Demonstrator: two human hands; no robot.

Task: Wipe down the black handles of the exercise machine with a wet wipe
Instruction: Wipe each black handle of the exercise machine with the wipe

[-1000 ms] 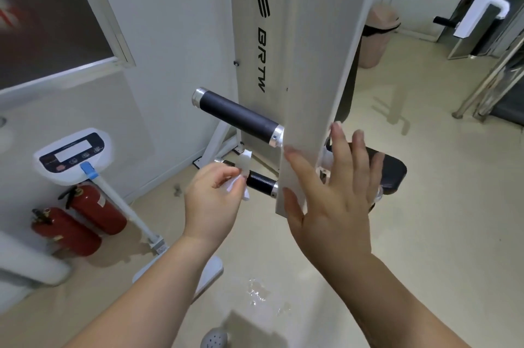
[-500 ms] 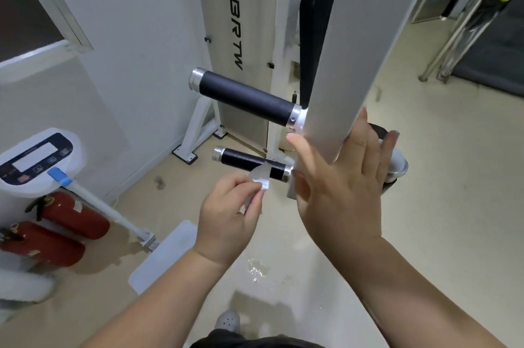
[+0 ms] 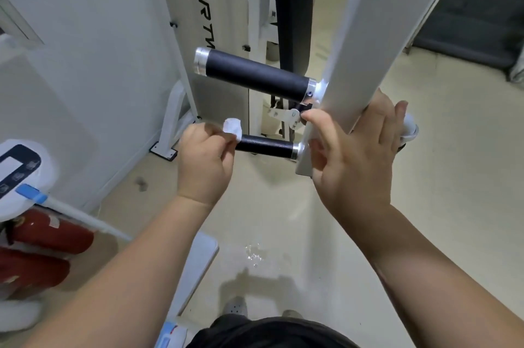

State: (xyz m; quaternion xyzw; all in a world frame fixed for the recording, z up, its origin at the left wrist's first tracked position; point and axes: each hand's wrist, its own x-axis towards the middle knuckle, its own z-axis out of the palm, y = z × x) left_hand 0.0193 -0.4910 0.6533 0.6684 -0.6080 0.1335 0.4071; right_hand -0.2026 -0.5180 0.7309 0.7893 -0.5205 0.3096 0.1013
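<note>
Fingers of the left hand (image 3: 202,162) are pinched together on a crumpled white wet wipe (image 3: 233,128), pressing it against the free end of the lower black handle (image 3: 265,146), whose bare length runs from those fingertips to the white arm of the machine (image 3: 365,30). Fingers of the right hand (image 3: 354,160) are wrapped around that arm, thumb on the near face, just below where the thicker upper black handle (image 3: 255,74) joins it. Below the hands, a small wet patch (image 3: 255,254) glistens on the floor.
</note>
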